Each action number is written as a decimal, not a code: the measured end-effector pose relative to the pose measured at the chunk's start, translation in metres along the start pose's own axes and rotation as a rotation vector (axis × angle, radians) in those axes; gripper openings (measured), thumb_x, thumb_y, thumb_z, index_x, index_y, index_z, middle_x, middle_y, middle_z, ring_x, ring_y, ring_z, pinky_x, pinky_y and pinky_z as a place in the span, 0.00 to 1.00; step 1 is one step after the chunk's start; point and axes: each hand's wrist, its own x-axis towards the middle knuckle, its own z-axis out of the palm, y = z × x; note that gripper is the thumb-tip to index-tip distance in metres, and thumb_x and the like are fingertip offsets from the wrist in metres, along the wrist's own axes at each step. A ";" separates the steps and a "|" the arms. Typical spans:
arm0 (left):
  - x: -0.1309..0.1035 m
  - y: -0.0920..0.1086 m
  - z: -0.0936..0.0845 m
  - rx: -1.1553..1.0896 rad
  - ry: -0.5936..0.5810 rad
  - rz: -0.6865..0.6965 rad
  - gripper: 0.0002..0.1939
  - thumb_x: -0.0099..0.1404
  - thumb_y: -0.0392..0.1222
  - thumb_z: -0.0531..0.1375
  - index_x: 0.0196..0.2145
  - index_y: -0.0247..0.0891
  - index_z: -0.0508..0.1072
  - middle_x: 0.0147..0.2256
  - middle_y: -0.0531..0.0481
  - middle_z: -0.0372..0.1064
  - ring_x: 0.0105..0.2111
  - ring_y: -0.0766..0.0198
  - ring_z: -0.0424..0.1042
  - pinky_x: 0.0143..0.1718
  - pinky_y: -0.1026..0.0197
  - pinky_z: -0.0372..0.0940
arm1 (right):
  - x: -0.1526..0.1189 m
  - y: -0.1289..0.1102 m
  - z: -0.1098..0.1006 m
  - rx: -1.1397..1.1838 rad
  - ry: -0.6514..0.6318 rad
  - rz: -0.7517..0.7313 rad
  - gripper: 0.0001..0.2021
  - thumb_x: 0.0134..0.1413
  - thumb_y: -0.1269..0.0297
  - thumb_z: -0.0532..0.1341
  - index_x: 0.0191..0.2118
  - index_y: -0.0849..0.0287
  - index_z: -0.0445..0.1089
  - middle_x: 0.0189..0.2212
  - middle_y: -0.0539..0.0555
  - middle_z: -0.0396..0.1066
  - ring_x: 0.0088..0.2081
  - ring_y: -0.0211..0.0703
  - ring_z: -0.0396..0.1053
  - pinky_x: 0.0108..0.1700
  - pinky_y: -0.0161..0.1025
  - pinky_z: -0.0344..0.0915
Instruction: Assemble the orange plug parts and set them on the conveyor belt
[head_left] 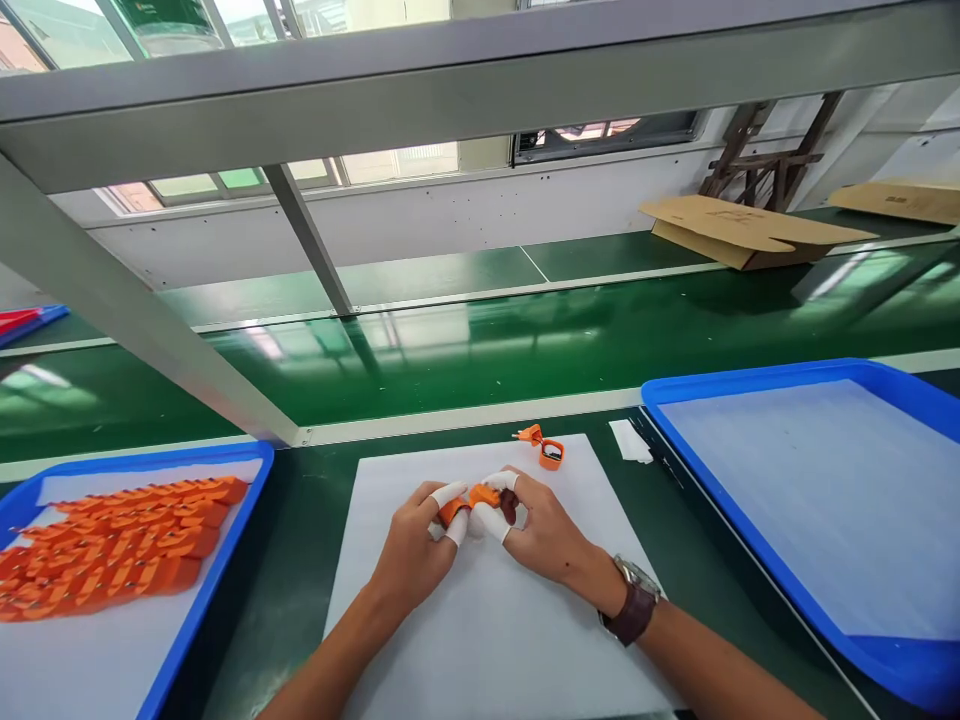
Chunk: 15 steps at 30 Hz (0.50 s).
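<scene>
Orange part [452, 511] sits between the left hand's [414, 545] nearly closed fingers; the right hand [553, 530] pinches another orange part [484, 495], both seemingly midway through handling above the white sheet [487, 640]. One orange piece [551, 455] lies beyond. Orange pieces [165, 540] line the left blue tray [223, 560]; white lining [810, 500] covers the right blue tray [720, 492].

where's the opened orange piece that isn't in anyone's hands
In the head view, the loose orange piece lies near the far edge of the white sheet, just beyond the right hand.
</scene>
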 end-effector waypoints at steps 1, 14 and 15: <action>0.001 0.001 0.000 -0.092 -0.016 -0.072 0.17 0.67 0.38 0.59 0.53 0.45 0.74 0.47 0.46 0.73 0.42 0.59 0.75 0.41 0.57 0.75 | 0.000 0.001 0.000 0.015 0.022 -0.004 0.04 0.60 0.69 0.60 0.41 0.55 0.68 0.33 0.50 0.65 0.30 0.39 0.63 0.34 0.39 0.65; -0.002 -0.008 0.007 -0.247 0.018 -0.204 0.16 0.67 0.42 0.60 0.52 0.44 0.75 0.49 0.45 0.75 0.47 0.55 0.77 0.49 0.53 0.74 | -0.006 0.001 0.008 0.049 -0.015 -0.067 0.08 0.60 0.71 0.58 0.44 0.53 0.67 0.38 0.53 0.69 0.33 0.41 0.67 0.36 0.41 0.69; -0.002 -0.009 0.006 -0.233 0.000 -0.180 0.19 0.68 0.41 0.59 0.55 0.45 0.72 0.52 0.45 0.73 0.50 0.55 0.75 0.51 0.53 0.73 | -0.006 0.002 0.008 0.066 -0.009 -0.036 0.09 0.61 0.71 0.58 0.45 0.53 0.68 0.39 0.53 0.69 0.34 0.41 0.68 0.37 0.41 0.70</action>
